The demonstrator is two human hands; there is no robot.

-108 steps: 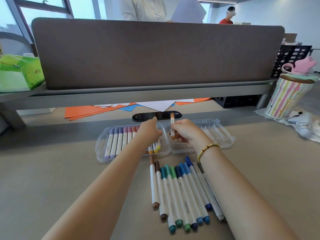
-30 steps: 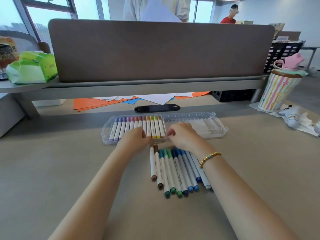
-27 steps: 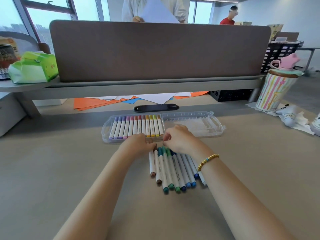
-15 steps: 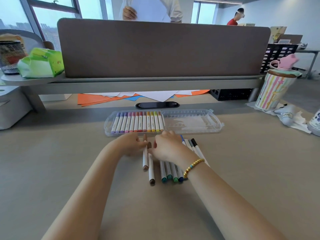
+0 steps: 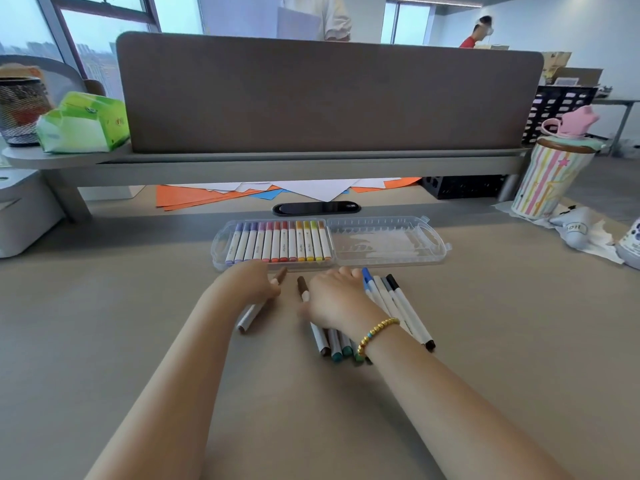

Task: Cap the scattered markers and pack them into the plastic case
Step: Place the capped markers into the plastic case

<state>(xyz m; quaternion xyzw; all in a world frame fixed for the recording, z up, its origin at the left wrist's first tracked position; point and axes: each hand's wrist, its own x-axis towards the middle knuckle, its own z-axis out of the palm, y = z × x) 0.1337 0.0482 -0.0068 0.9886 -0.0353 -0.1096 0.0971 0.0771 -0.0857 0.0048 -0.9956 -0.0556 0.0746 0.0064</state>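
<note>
Forearms reach in from the near edge of the desk, with bare tabletop on both sides of them and wide open surface left of the plastic case. Just nearer than the case, the left hand curls its fingers round a brown-capped marker that slants down to the left. Beside it the right hand lies over a row of loose markers, fingers curved on them; whether it grips one cannot be told. A second brown marker pokes out between the hands. Beyond them the case lies open, its left half filled with capped markers, its right half bare. Behind the case, coloured paper lies under a shelf.
</note>
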